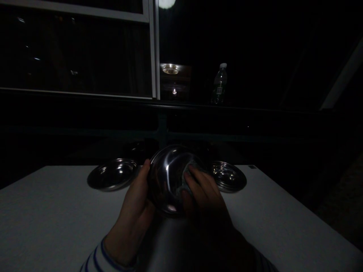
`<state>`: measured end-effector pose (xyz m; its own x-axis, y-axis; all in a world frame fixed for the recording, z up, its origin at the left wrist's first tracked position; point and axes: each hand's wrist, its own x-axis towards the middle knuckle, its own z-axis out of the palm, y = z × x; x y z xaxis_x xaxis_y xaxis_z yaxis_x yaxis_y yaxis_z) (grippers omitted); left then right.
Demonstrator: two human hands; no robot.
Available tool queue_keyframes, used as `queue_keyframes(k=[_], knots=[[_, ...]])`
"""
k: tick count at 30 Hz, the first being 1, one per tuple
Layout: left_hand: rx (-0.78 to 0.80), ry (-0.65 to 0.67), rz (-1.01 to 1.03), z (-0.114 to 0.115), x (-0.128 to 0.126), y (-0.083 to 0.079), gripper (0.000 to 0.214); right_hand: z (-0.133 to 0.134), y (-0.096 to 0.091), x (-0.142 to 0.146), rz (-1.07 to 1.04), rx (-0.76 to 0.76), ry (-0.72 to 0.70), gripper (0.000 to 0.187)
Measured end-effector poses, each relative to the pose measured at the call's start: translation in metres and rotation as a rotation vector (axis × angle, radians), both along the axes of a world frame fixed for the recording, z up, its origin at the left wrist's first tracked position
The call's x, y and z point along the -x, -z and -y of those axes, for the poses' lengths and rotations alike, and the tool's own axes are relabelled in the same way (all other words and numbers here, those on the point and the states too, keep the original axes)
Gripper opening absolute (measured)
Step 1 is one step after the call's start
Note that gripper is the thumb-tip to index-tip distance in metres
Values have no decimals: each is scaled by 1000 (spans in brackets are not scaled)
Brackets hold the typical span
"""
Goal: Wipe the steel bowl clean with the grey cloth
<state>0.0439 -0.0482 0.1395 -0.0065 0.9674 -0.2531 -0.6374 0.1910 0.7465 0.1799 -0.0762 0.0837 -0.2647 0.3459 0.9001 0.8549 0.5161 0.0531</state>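
Observation:
A shiny metal bowl [167, 172] is held up above the table, tilted, with its rounded, gleaming surface facing me. Along its left edge, my left hand [136, 206] grips it, thumb near the rim and the other fingers mostly hidden. My right hand [205, 196] presses a greyish-green cloth [185, 177] against the right part of the bowl, fingers bent over it. Dim light leaves the exact kind of cloth uncertain. Left of the held bowl lies another metal bowl [112, 175]. To the right, partly behind my right hand, sit nested metal bowls [229, 177].
The white table [70, 223] spans the lower view, its far edge just beyond the bowls. Behind it is a dark ledge, where a clear plastic bottle [219, 85] with a white cap stands. A white window frame [155, 49] rises at the back, with lights showing in the glass.

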Motion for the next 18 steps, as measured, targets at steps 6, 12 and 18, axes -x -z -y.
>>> queue_keyframes(k=[6,12,18], knots=[[10,-16,46,0,0,-2,19,8,-2,5,117,21,-48,30],[0,60,16,-2,1,2,17,7,-8,0,85,42,14,30],[-13,17,22,-4,1,5,14,3,-8,-2,135,0,-15,28]])
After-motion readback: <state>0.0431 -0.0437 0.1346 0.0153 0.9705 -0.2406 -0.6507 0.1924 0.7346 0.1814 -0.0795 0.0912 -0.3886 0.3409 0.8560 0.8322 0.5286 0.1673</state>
